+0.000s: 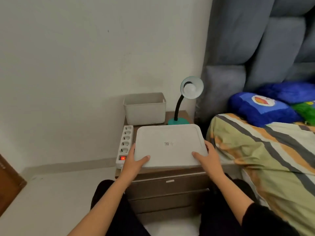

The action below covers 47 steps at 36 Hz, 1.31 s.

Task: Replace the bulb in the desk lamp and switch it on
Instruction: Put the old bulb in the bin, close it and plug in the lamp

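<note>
A teal desk lamp (pixel 178 120) with a black gooseneck stands at the back right of the brown nightstand (pixel 163 184). A white bulb (pixel 190 88) sits in its round shade, unlit. In front lies a flat white lidded box (pixel 168 143). My left hand (pixel 136 159) grips the box's near left corner, thumb on top. Its near right corner is held the same way by my right hand (pixel 207 156).
A white open bin (pixel 144 109) stands behind the box, left of the lamp. A white power strip (pixel 125 143) with a lit red switch runs along the nightstand's left edge. A bed with a striped cover (pixel 264 150) and a grey headboard is on the right.
</note>
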Each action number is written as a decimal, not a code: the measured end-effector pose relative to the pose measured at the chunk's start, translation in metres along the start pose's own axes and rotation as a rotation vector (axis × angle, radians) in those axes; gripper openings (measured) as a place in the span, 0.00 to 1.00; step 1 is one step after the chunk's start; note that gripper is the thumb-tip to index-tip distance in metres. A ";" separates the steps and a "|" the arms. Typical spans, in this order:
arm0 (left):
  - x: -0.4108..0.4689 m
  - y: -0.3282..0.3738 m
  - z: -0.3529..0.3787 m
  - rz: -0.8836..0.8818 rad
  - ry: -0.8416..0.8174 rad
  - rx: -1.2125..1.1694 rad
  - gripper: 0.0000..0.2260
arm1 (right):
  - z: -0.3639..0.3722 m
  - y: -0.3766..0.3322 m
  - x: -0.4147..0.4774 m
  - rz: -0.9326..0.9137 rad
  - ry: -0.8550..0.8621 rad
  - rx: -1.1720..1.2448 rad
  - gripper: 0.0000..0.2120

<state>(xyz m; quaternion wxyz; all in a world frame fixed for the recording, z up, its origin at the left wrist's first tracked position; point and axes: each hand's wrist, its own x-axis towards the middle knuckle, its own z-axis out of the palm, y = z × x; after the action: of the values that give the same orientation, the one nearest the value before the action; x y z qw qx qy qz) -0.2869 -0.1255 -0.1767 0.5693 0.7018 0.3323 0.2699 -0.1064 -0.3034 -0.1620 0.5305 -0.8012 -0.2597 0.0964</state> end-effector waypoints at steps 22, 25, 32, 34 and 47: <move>0.001 -0.067 0.027 -0.137 -0.115 0.078 0.23 | 0.018 0.071 -0.003 0.246 -0.106 -0.086 0.27; 0.008 -0.068 0.029 -0.115 -0.097 0.137 0.23 | 0.023 0.072 0.004 0.232 -0.120 -0.115 0.25; 0.017 -0.073 0.033 -0.081 -0.030 0.274 0.23 | 0.037 0.070 0.022 0.200 -0.088 -0.252 0.24; 0.018 -0.073 0.036 -0.085 -0.025 0.329 0.24 | 0.040 0.070 0.029 0.239 -0.108 -0.327 0.23; 0.046 -0.070 0.038 -0.154 -0.045 0.599 0.19 | 0.048 0.067 0.057 0.275 -0.219 -0.452 0.23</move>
<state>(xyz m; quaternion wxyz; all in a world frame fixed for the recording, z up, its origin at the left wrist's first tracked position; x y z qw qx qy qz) -0.2403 -0.1038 -0.2534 0.3629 0.8170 0.4367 0.1003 -0.0573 -0.2556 -0.2352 0.2892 -0.9116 -0.2194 0.1929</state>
